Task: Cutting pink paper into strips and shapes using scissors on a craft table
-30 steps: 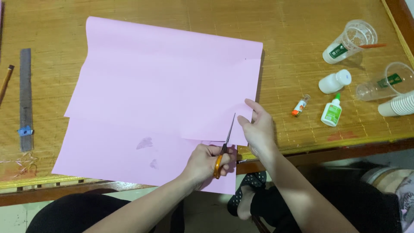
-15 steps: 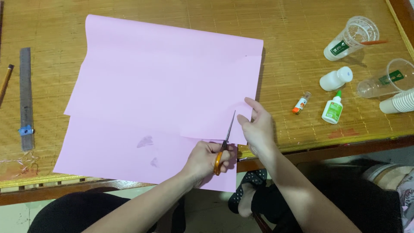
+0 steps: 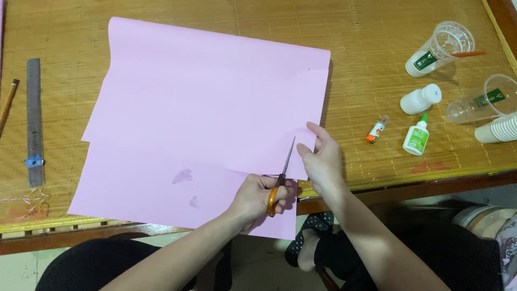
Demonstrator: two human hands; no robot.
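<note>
A large pink paper sheet (image 3: 204,108) lies folded on the bamboo-mat table. My left hand (image 3: 258,196) grips orange-handled scissors (image 3: 280,180) at the sheet's near right part, blades pointing away from me into the paper. The blade tips reach up near the upper layer's lower right corner. My right hand (image 3: 323,161) pinches that layer's right edge just beside the blades, thumb on top. The sheet's near edge hangs over the table's front edge.
A metal ruler (image 3: 34,121) and a pencil (image 3: 7,105) lie at the left. At the right are a white bottle (image 3: 420,99), a small glue bottle (image 3: 416,138), a small orange-capped tube (image 3: 377,129), two clear plastic cups (image 3: 439,48) on their sides and stacked paper cups (image 3: 498,129).
The scissors have crept slightly further up into the paper. Both hands stay in nearly the same place.
</note>
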